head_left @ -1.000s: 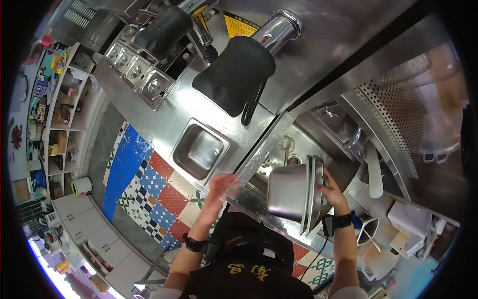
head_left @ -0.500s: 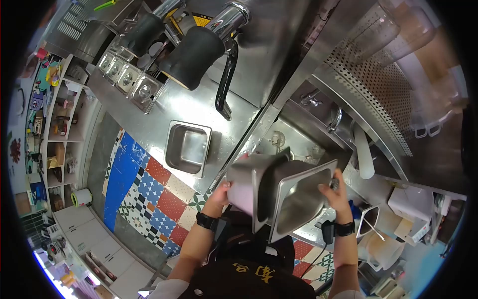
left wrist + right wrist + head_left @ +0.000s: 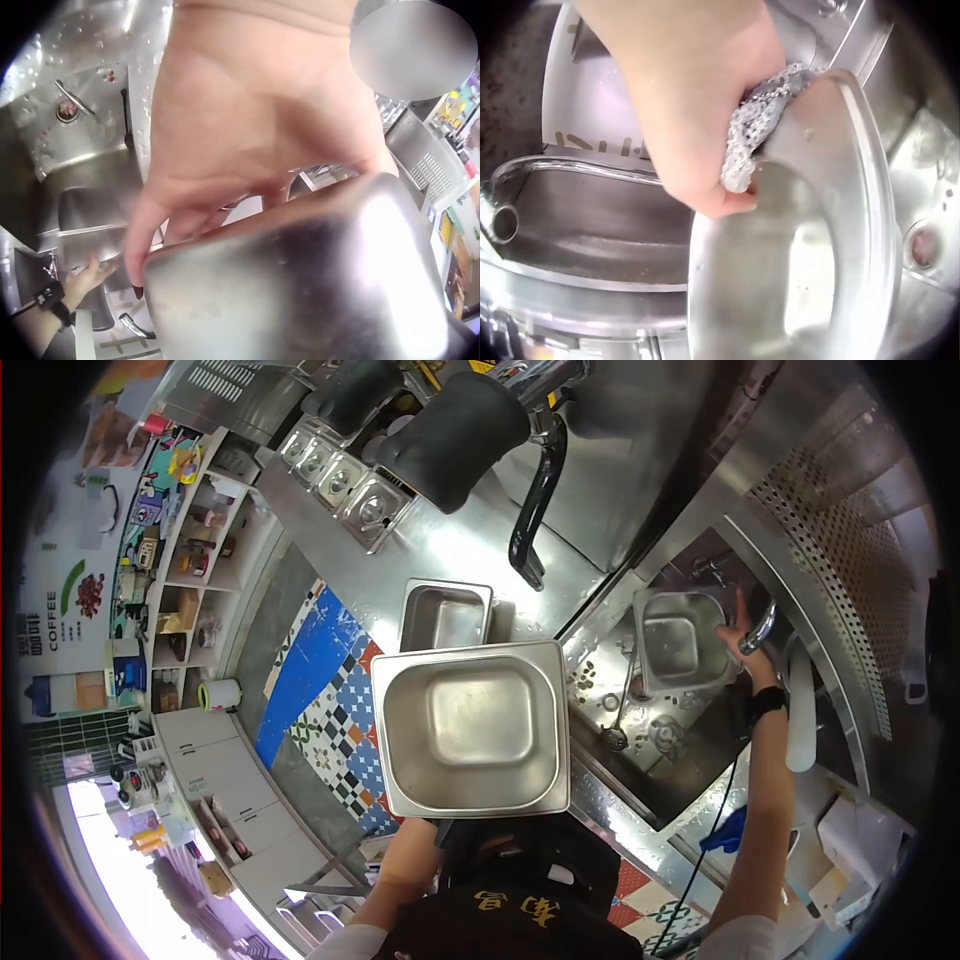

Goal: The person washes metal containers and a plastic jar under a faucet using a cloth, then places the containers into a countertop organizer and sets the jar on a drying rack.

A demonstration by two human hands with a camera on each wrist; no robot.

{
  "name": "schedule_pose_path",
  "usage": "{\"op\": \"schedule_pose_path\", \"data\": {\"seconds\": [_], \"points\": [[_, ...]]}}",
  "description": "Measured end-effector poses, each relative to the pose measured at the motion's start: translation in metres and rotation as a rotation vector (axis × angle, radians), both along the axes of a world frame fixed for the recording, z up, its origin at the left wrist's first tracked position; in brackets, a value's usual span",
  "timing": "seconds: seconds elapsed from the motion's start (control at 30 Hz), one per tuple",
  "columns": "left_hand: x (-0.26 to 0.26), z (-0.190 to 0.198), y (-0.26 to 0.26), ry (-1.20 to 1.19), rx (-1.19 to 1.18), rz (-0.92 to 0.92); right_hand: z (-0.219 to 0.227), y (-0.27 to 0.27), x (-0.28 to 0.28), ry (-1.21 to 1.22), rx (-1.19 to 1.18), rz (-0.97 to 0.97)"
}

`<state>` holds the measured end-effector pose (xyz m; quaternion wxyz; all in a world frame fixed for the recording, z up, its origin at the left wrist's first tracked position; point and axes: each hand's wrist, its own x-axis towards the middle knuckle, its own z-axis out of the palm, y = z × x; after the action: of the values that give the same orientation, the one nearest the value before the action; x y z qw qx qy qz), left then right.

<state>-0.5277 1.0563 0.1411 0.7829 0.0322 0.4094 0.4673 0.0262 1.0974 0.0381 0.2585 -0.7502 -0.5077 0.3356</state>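
My left hand [image 3: 255,112] grips a deep steel pan [image 3: 470,800] by its underside, fingers spread across the base. In the head view that pan faces up at the counter's front edge and hides the hand. A smaller steel pan [image 3: 445,615] rests on the counter just beyond, partly covered by it. Over the sink, my right hand [image 3: 742,640] is at the rim of another steel pan [image 3: 672,645]. The right wrist view shows this hand [image 3: 697,112] clasping a steel wool scrubber [image 3: 754,131] against the pan, thumb reaching over the inner wall.
The sink [image 3: 690,760] has a long-handled strainer [image 3: 614,738] lying in it. A curved faucet [image 3: 762,628] stands right beside my right hand. Black-sleeved fittings [image 3: 455,440] overhang the counter; lidded steel containers [image 3: 370,510] sit at its far left.
The two nested pans have come apart. My left hand, empty a second ago, has carried one left over the counter edge; my right hand has moved the other out over the sink.
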Motion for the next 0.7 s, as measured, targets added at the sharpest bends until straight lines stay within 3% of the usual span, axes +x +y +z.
{"op": "schedule_pose_path", "data": {"seconds": [0.13,0.27,0.3,0.37,0.4,0.47,0.57,0.7], "points": [[0.000,0.001,-0.013,0.022,-0.016,0.015,0.005,0.022,0.004,0.051,0.055,0.068],[0.006,-0.006,-0.014,0.027,-0.018,0.007,0.031,-0.014,-0.028,0.228,-0.188,0.165],[0.008,-0.008,-0.011,0.026,-0.013,0.000,0.020,-0.027,-0.033,0.094,-0.093,0.259],[0.013,-0.011,-0.005,0.027,-0.002,-0.015,0.018,-0.052,-0.047,0.067,-0.081,0.276],[0.017,-0.013,-0.002,0.021,0.003,-0.027,0.028,-0.059,-0.063,0.183,-0.152,0.200],[0.026,-0.016,0.001,0.011,0.011,-0.047,0.024,-0.075,-0.073,0.054,-0.223,0.215],[0.033,-0.012,0.005,0.013,0.026,-0.069,0.083,-0.077,-0.093,0.125,-0.438,0.056],[0.032,-0.004,-0.002,0.013,0.026,-0.085,0.068,-0.112,-0.084,0.279,-0.373,-0.062]]}}
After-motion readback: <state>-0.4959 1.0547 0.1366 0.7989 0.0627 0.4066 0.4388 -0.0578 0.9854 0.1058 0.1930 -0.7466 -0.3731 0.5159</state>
